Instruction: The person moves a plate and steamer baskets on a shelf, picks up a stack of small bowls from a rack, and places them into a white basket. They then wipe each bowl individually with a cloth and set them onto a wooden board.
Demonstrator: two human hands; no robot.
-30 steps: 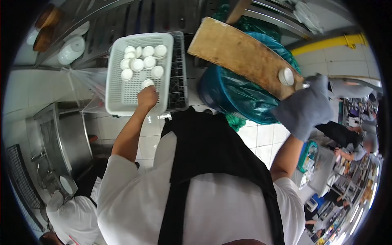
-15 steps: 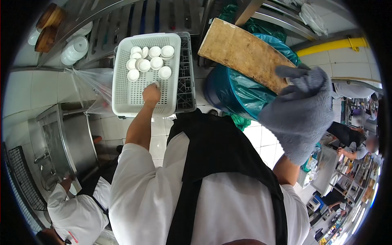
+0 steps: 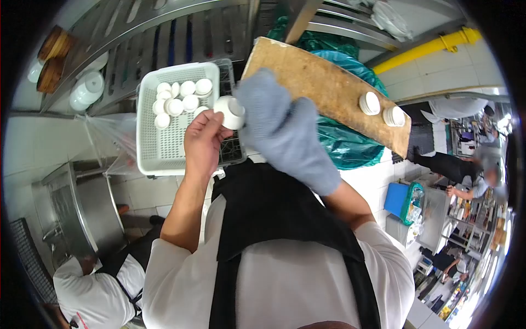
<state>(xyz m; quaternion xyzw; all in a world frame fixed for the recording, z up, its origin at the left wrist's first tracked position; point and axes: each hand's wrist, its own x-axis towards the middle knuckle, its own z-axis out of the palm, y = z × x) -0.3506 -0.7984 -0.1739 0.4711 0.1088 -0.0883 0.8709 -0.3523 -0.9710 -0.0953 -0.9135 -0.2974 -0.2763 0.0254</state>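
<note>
Pinched in my left hand (image 3: 204, 137) is a small white bowl (image 3: 230, 112), tilted, just beyond the right rim of a white perforated basket (image 3: 143, 140). A grey cloth (image 3: 285, 131) covers my right hand up to the wrist and hides its fingers. The cloth's near side meets the bowl's right edge. Several more small white bowls (image 3: 174, 107) lie loosely in the far half of the basket. On the right end of a worn wooden board (image 3: 323, 82) stand two little groups of white bowls (image 3: 370, 103), apparently stacked.
Beneath the board is a bin lined with green plastic (image 3: 345, 145). A black crate (image 3: 233, 148) shows under the basket. Slatted metal shelving (image 3: 181, 38) stands behind. At lower left, a co-worker (image 3: 98, 290) is beside a steel sink (image 3: 90, 208); other people are at far right.
My left hand has risen from the basket to the right with a bowl. My cloth-covered right hand has come left from the board's right end to meet it, uncovering bowls there.
</note>
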